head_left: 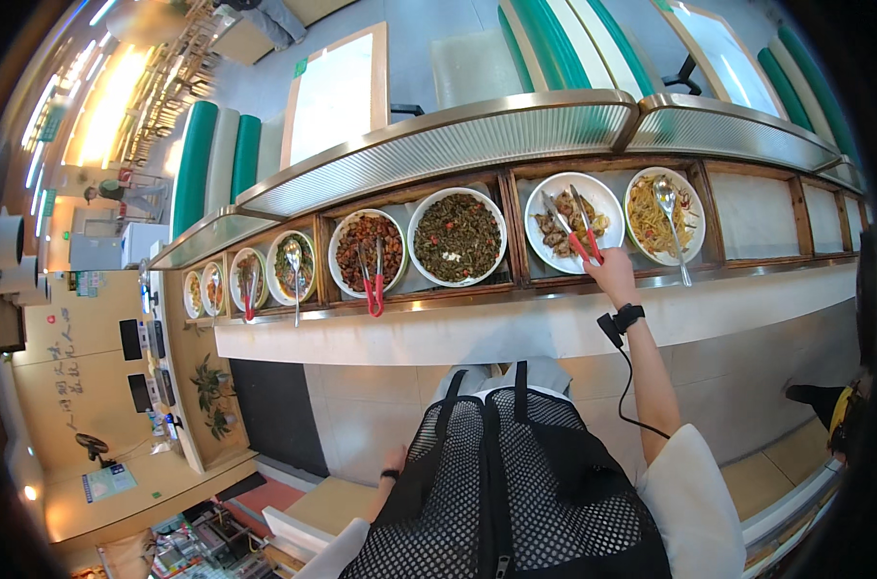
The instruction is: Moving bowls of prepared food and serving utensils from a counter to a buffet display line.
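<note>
My right hand (612,274) grips the red handles of metal tongs (583,243). The tongs' two arms are spread apart over a round white plate (535,232) that holds pieces of brownish food (557,236). Just right of it stands a plate of yellowish shredded food (648,214) with a metal spoon (667,203) resting in it. To the left is a bowl of chopped dark green food (456,236). My left hand (396,457) hangs low beside my body, away from the counter; its fingers are too small and unclear to read.
More dishes line the wooden-framed counter leftward, including reddish-brown food (353,249) with red-handled tongs (375,289). A ribbed glass guard (438,145) with a metal rail runs along the far side. Tables and green-and-white seats (554,43) stand beyond. A dark shoe (813,398) shows at right.
</note>
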A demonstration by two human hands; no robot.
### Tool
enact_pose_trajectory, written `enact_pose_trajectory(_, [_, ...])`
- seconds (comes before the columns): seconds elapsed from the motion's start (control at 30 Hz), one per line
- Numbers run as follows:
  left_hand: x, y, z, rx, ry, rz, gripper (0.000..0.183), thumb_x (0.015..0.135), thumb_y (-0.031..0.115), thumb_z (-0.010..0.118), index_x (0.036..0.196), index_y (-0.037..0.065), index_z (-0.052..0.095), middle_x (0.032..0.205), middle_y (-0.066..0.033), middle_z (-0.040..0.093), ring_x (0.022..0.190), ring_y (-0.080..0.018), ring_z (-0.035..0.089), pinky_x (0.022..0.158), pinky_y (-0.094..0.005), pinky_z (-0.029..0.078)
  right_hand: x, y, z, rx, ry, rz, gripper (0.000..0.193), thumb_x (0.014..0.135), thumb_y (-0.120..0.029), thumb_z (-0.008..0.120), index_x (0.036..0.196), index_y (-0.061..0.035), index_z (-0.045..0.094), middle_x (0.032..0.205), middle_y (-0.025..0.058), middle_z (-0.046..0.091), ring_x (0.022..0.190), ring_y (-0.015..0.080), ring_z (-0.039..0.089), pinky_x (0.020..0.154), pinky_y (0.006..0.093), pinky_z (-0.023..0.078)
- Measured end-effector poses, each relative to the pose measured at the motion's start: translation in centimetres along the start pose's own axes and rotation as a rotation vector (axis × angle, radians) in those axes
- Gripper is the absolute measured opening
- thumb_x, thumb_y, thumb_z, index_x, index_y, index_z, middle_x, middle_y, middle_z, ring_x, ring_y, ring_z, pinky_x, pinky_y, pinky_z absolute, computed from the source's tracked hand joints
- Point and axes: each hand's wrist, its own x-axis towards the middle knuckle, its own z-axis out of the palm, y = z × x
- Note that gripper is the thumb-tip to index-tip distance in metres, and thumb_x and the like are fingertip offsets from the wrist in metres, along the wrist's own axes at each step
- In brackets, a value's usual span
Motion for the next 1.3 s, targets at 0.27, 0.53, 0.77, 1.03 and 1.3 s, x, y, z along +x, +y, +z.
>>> enact_pose_trajectory(0.27, [2.3,0.0,-4.4,-0.498,0.068,-0.387,0.030,0.098,0.030,0.056,0.115,0.006,0.063,0.101,-0.0126,0.069,0.087,-0.0283,0.066,0.078,-0.0413,0.055,-5.9,-7.7,-2.3,0.559,-0.164,0.218,0.039,0.084,-0.038,0.080,0.094,0.0000,0.078,0.064,0.0043,0.068,0.055,0.0080,0.060,0.054,0.0262,0.047])
enact_pose_trajectory(0.53, [1.2,-0.2,9.9,-1.367,-0.026,-0.392,0.032,0.095,0.028,0.062,0.117,0.005,0.062,0.095,-0.0111,0.069,0.076,-0.0226,0.069,0.066,-0.0371,0.059,-5.2,-18.5,5.8,0.116,-0.175,-0.112,0.035,0.080,-0.036,0.078,0.095,-0.0041,0.077,0.082,0.0249,0.068,0.080,0.0386,0.066,0.076,0.0444,0.053])
enact_pose_trajectory(0.77, [7.7,-4.0,-2.6,-1.628,0.102,-0.762,0.036,0.101,0.026,0.053,0.120,-0.004,0.060,0.101,-0.0144,0.070,0.083,-0.0202,0.069,0.072,-0.0309,0.057,-5.5,-18.7,9.0,0.024,-0.101,-0.005,0.038,0.081,-0.032,0.076,0.103,-0.0011,0.072,0.095,0.0246,0.063,0.091,0.0413,0.065,0.081,0.0482,0.054])
enact_pose_trajectory(1.03, [12.9,-2.6,-13.5,-1.696,0.319,-0.493,0.037,0.107,0.027,0.044,0.121,-0.004,0.060,0.104,-0.0155,0.071,0.092,-0.0203,0.069,0.079,-0.0317,0.057,-8.3,-10.4,6.1,0.278,0.180,0.016,0.025,0.090,-0.021,0.067,0.106,-0.0021,0.070,0.096,0.0185,0.066,0.090,0.0343,0.064,0.081,0.0426,0.052])
enact_pose_trajectory(1.3, [28.3,11.6,-34.1,-1.438,0.349,0.194,0.036,0.110,0.027,0.041,0.118,-0.002,0.060,0.107,-0.0108,0.069,0.098,-0.0183,0.067,0.085,-0.0324,0.056,-4.8,1.2,0.5,0.303,0.377,0.308,0.031,0.090,-0.020,0.064,0.107,0.0055,0.066,0.100,0.0226,0.065,0.094,0.0369,0.064,0.086,0.0443,0.052])
